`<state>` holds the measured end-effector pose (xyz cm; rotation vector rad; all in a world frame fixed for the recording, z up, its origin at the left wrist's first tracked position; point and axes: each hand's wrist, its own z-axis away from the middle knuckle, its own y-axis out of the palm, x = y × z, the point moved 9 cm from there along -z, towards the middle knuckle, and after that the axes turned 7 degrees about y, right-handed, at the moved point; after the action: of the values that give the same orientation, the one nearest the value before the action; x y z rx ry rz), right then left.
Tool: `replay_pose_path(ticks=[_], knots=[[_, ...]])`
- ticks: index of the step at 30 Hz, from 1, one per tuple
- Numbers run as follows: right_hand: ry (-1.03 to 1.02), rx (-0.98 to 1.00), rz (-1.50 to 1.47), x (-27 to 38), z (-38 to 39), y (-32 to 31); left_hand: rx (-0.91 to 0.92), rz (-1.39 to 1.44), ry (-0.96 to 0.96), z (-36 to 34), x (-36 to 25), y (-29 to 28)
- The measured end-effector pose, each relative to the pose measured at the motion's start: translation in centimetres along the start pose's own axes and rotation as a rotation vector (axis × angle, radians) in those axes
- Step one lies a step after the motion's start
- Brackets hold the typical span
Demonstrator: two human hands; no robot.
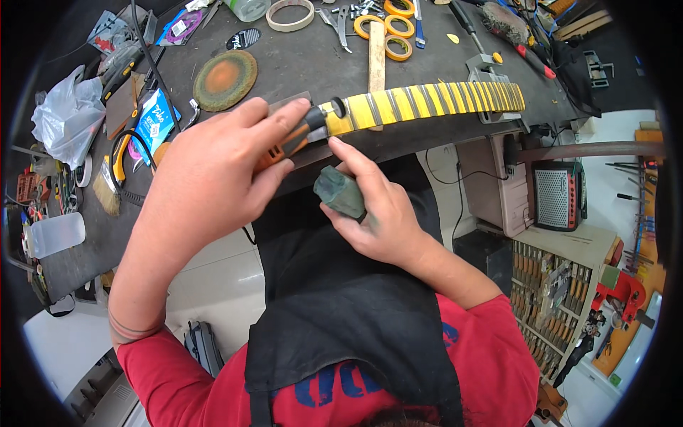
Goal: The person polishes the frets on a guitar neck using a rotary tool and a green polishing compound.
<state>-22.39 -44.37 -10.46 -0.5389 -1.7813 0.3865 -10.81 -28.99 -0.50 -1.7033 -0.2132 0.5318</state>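
My left hand (220, 164) is closed around an orange and black rotary tool (290, 141). A small dark disc (339, 107) sits at the tool's tip, over the near end of a long, slightly curved strip wrapped in yellow tape (427, 101). Bare metal-grey bands show between the turns of tape. Below the tool, my right hand (384, 217) grips a chunky green block of polishing compound (340, 192), its thumb and fingers on either side. The block is apart from the disc.
A clamp (487, 71) stands at the strip's right part, and a wooden stick (377, 57) lies under it. Tape rolls (398, 48), a round abrasive disc (225, 80) and a plastic bag (69, 117) lie on the dark bench (306, 67). A cable loops at left.
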Motion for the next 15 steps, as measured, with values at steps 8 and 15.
replay_pose_path(ticks=[8,15], knots=[[-0.04,0.022,0.106,-0.1,0.8,0.8,0.034,0.017,0.066,-1.3,-1.3,0.8],[-0.038,0.026,0.117,-0.5,0.6,0.8,0.036,-0.01,0.083,-1.9,-1.4,1.2]])
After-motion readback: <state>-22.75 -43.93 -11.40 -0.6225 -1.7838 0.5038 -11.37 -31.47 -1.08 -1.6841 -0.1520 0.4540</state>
